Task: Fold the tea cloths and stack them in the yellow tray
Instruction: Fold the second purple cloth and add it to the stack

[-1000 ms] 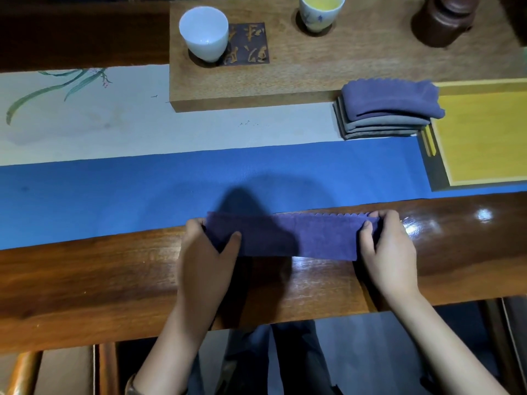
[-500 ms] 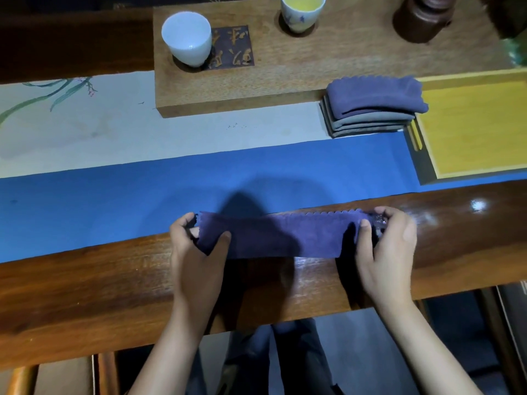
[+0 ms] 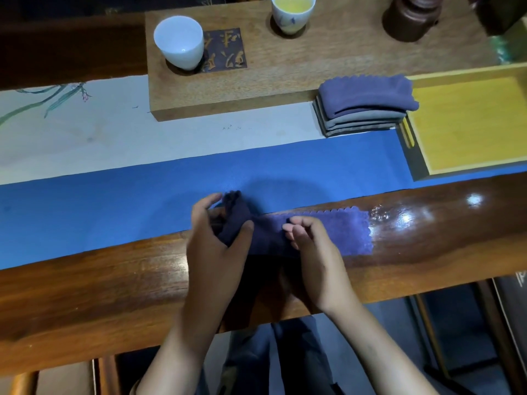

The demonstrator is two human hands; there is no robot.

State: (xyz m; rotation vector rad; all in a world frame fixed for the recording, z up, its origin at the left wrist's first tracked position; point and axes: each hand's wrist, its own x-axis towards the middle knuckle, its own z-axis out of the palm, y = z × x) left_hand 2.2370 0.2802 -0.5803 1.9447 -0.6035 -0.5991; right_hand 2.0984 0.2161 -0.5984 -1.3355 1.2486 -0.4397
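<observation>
Head view: the purple tea cloth (image 3: 328,233) lies as a strip well below-left of the yellow tray (image 3: 467,124). The left hand (image 3: 219,238) pinches its raised end, likely to fold it over; the right hand (image 3: 310,243), fingers curled, presses the middle to anchor it.

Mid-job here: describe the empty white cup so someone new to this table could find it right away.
Start at the raised wooden tea board along the far side of the table. The white cup stands at its left end, in a round recess beside a dark plaque with gold characters. Unlike the painted cup further right, which holds yellow tea, it is plain and empty.
</observation>
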